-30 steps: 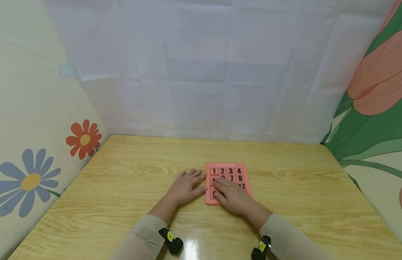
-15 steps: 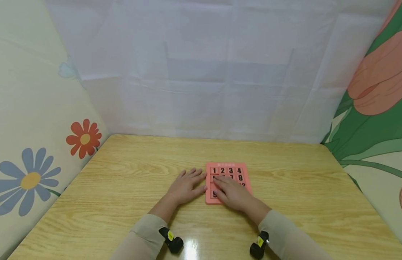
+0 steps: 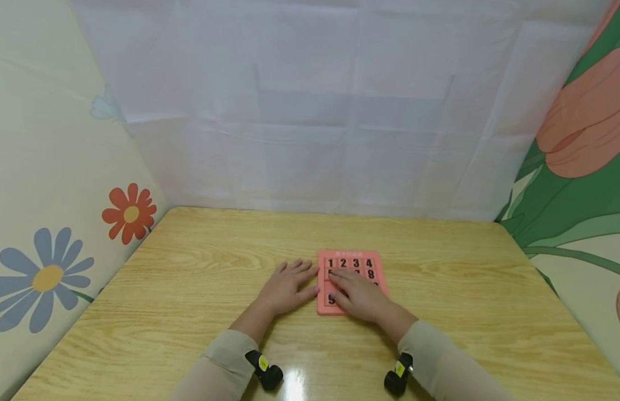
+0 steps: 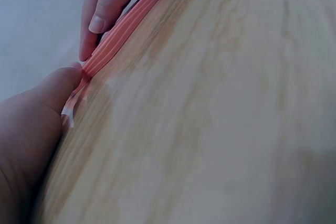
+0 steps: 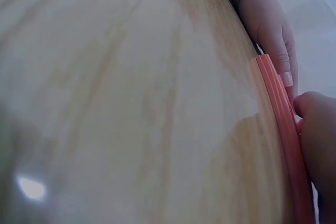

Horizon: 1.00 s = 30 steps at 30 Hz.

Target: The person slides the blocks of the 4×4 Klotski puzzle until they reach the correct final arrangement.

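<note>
A pink number sliding puzzle (image 3: pixel 350 254) lies flat on the wooden table. Its top row reads 1 to 4; an 8 and a 9 also show, and a bare slot lies between the 5 and the 9 at the left. My right hand (image 3: pixel 364 296) rests over the tiles, its fingertips at the 5 and its thumb near the 9, hiding the middle and lower right numbers. Spread flat on the table, my left hand (image 3: pixel 286 289) has its index finger and thumb against the puzzle's left edge. In the left wrist view, the puzzle's ridged side (image 4: pixel 118 38) shows beside both hands.
The light wood table (image 3: pixel 199 250) extends around the puzzle. A white cloth (image 3: pixel 310 139) hangs behind it, with flower-printed panels at both sides. Each sleeve cuff carries a small black camera, one on the left (image 3: pixel 269 377) and one on the right (image 3: pixel 396 383).
My right hand has shifted slightly away from me across the tiles, its fingertips now over the 5, covering the 6 that showed before. My left hand and the puzzle stay in place.
</note>
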Each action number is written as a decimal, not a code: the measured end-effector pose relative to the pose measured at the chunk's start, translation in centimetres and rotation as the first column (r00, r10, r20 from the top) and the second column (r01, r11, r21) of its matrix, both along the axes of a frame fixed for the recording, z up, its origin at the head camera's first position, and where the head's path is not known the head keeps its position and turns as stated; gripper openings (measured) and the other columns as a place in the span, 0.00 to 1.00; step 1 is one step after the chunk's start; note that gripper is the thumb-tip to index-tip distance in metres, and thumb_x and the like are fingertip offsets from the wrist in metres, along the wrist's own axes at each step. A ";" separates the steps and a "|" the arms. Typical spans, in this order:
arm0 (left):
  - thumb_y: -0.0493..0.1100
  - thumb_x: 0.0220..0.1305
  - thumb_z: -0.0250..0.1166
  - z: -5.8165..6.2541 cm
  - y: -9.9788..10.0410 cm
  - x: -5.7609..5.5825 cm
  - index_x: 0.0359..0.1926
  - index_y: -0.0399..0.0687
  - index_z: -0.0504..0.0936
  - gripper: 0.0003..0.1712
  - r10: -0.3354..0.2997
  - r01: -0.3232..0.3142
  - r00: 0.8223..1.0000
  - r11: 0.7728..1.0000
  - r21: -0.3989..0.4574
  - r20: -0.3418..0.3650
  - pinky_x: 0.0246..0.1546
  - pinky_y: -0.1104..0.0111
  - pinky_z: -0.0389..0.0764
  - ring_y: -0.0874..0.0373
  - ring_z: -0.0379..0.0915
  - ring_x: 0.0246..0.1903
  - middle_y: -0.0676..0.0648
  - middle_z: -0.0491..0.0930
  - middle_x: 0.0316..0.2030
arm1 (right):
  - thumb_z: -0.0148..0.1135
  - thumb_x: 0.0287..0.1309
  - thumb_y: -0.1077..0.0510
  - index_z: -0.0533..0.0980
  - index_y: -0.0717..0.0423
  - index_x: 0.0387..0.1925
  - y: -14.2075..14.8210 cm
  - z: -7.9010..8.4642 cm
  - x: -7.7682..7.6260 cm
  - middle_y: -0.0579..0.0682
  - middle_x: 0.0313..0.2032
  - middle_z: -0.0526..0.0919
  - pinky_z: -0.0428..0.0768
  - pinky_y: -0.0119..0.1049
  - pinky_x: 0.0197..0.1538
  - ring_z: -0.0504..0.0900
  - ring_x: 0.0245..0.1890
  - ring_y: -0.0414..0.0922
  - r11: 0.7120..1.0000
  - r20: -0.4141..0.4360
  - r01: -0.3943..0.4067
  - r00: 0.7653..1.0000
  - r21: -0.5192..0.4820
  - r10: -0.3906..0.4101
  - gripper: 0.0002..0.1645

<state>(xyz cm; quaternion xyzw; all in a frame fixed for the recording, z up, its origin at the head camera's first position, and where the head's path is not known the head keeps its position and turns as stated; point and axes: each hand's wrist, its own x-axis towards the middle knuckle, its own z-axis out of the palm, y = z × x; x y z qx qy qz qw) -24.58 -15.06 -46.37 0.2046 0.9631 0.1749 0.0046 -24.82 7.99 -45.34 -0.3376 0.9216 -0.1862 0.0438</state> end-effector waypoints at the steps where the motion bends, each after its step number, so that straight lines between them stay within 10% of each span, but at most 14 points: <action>1: 0.63 0.70 0.53 0.0 0.0 0.0 0.72 0.56 0.66 0.34 0.000 0.000 1.000 1.000 0.000 0.001 0.76 0.47 0.47 0.47 0.50 0.75 0.48 0.62 0.73 | 0.46 0.73 0.45 0.63 0.52 0.72 0.0 0.0 0.0 0.51 0.73 0.64 0.62 0.49 0.74 0.61 0.74 0.51 1.000 -0.002 -0.001 1.000 -0.003 0.001 0.32; 30: 0.63 0.70 0.53 0.1 0.0 0.1 0.72 0.56 0.66 0.35 0.004 -0.004 1.000 1.000 -0.004 -0.001 0.76 0.47 0.47 0.47 0.51 0.75 0.48 0.62 0.73 | 0.46 0.73 0.43 0.66 0.50 0.71 1.6 -0.7 3.3 0.50 0.72 0.64 0.61 0.51 0.75 0.62 0.73 0.51 0.997 -0.003 -0.057 0.998 -0.045 0.057 0.31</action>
